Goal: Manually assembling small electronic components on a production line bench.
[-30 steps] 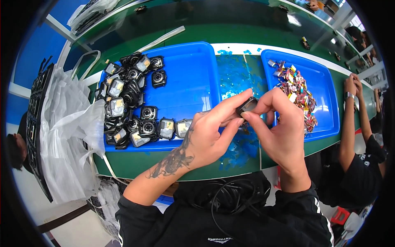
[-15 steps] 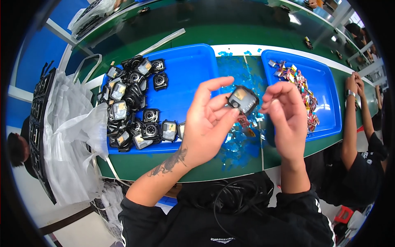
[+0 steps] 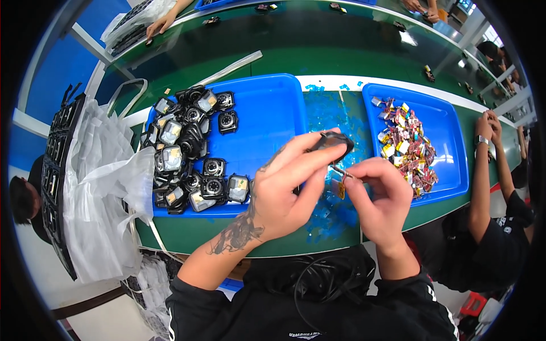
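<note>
Your left hand (image 3: 287,184) is clasping the black watch case (image 3: 336,140), now tilting above the green bench (image 3: 296,248) between two blue trays (image 3: 267,78) — and your right hand (image 3: 378,199), apart from it a moment ago, is pinching a thin dark piece (image 3: 338,169) just below, so both hands are working together. White lettering (image 3: 303,334) is showing on your black shirt (image 3: 259,318); farther off, pale print (image 3: 508,228) is marking a neighbour's shirt (image 3: 492,250).

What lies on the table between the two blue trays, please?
In the head view, small blue pieces lie scattered between the left tray and right tray; the left hand and right hand partly hide them.
</note>
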`<state>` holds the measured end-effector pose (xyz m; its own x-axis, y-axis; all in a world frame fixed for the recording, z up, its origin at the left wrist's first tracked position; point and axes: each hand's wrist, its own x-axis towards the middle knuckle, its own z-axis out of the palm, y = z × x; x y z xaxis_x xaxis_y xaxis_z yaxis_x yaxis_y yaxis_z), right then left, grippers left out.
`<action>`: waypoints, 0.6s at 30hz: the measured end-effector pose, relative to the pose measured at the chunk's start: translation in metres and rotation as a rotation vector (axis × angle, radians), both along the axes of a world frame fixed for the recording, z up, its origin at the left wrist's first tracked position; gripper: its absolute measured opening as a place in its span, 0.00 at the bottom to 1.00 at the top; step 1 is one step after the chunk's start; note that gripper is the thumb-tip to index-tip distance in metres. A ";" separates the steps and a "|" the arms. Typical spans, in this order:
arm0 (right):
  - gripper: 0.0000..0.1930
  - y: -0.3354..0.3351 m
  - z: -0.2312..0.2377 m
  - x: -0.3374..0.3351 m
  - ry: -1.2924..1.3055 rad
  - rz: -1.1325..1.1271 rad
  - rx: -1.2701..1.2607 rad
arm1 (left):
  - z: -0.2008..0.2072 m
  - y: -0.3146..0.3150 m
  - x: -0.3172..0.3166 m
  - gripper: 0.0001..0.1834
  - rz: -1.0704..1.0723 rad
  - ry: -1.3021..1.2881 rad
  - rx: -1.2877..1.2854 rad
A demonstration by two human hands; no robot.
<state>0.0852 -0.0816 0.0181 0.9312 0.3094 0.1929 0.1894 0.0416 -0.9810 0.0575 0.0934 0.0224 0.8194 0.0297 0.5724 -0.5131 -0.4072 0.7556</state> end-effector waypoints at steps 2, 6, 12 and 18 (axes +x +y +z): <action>0.10 -0.004 0.004 0.004 -0.542 -0.058 -0.242 | 0.007 0.000 -0.001 0.16 0.027 0.025 0.049; 0.10 -0.011 0.009 -0.001 -0.432 0.010 -0.177 | -0.001 0.005 -0.001 0.14 -0.081 -0.119 0.187; 0.06 -0.022 0.012 -0.002 0.214 0.139 0.134 | -0.007 0.004 -0.001 0.13 -0.051 -0.181 0.289; 0.03 -0.028 0.013 0.012 0.346 0.338 0.003 | -0.007 0.005 -0.002 0.12 -0.061 -0.251 0.390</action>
<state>0.0968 -0.1092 0.0313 0.7882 0.6057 -0.1090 -0.1723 0.0472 -0.9839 0.0558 0.0986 0.0151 0.6478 -0.2715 0.7118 -0.6924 -0.5995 0.4014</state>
